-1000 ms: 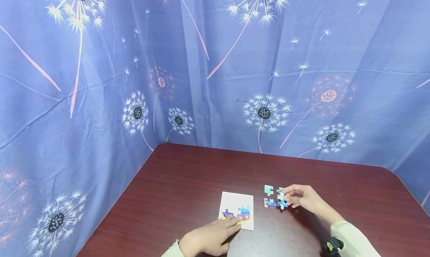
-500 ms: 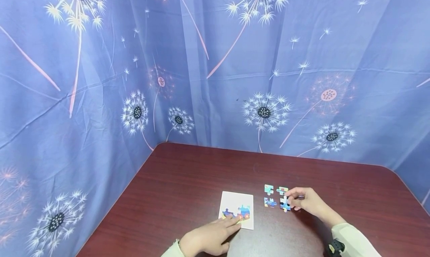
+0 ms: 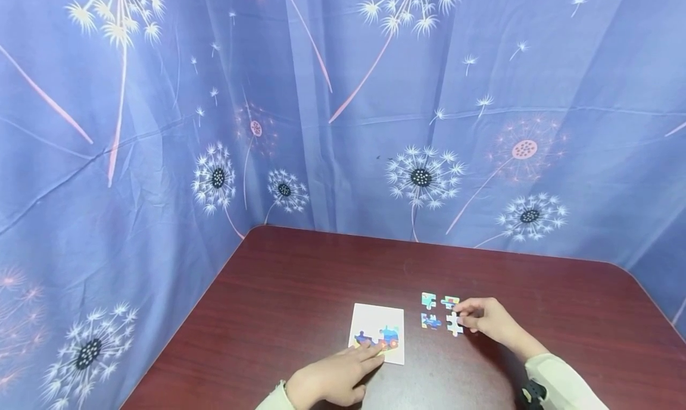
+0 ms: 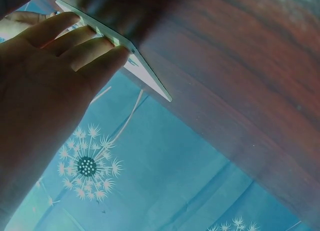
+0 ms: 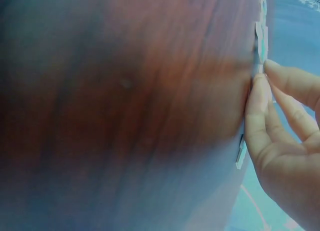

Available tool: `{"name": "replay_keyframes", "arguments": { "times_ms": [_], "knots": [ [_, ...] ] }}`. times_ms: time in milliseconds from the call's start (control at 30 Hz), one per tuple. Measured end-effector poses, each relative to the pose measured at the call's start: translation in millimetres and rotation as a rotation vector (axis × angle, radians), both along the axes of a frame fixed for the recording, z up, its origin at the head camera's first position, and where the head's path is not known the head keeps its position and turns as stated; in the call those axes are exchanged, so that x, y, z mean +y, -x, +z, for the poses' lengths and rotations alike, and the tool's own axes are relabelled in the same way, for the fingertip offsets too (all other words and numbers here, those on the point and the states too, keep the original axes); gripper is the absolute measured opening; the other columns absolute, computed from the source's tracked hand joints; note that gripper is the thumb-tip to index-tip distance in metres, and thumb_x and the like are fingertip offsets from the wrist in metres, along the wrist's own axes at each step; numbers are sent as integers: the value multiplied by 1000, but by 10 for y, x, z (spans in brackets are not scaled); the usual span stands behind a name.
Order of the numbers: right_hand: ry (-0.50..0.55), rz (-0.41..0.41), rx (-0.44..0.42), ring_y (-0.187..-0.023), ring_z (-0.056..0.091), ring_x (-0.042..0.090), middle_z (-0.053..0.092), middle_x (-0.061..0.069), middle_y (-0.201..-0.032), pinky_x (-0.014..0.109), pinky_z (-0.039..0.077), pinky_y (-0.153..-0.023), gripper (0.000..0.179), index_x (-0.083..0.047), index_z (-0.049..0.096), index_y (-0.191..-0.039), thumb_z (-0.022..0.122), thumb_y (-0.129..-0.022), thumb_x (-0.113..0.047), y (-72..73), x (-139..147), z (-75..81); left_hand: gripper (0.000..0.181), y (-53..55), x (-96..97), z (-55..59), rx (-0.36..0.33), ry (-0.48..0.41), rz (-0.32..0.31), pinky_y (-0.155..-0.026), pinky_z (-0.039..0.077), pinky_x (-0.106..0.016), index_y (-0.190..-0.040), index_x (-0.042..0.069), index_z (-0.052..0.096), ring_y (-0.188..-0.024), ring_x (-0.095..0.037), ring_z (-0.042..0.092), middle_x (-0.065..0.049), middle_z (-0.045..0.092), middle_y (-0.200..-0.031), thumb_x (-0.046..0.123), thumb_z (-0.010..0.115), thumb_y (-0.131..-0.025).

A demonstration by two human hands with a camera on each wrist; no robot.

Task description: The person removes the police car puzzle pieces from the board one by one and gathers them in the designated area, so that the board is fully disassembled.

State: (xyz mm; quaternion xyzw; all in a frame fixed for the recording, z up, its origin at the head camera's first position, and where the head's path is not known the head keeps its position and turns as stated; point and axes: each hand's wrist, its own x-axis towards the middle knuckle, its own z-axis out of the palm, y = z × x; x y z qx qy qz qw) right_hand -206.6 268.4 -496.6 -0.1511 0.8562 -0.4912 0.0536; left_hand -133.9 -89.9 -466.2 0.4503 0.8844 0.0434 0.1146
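Observation:
My left hand (image 3: 333, 376) rests with straight fingers on the lower part of a white puzzle board (image 3: 378, 314). A blue vehicle picture, partly hidden by those fingers, fills the board's lower half. In the left wrist view the fingertips lie flat on the board (image 4: 148, 77). To the right, my right hand (image 3: 490, 322) pinches the edge of a pale jigsaw piece (image 3: 454, 325) between thumb and fingers, low over the table. Beside it lie a teal piece (image 3: 428, 301), a blue piece (image 3: 430, 321) and a multicoloured piece (image 3: 451, 302).
The dark red-brown table (image 3: 300, 279) reaches back to a blue curtain (image 3: 348, 178) with dandelion prints. Another curtain side (image 3: 161, 219) closes off the left. A black band (image 3: 533, 393) sits on the right wrist by the pale sleeve.
The right hand has shifted slightly right and toward me with its jigsaw piece, which now sits apart from the blue and multicoloured pieces. The left hand has stayed on the board.

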Motion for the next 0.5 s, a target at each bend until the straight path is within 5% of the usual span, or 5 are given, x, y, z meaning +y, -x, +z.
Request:
{"name": "replay_keyframes", "arguments": {
  "times_ms": [500],
  "knots": [
    [-29, -32, -24, -59, 55, 10, 63, 11, -83, 27, 50, -52, 22, 8, 68, -103, 69, -84, -1, -7, 4, -4, 59, 8, -7, -10, 36, 0, -31, -109, 35, -32, -144, 8, 45, -138, -17, 35, -5, 36, -152, 23, 59, -88]
  ]
}}
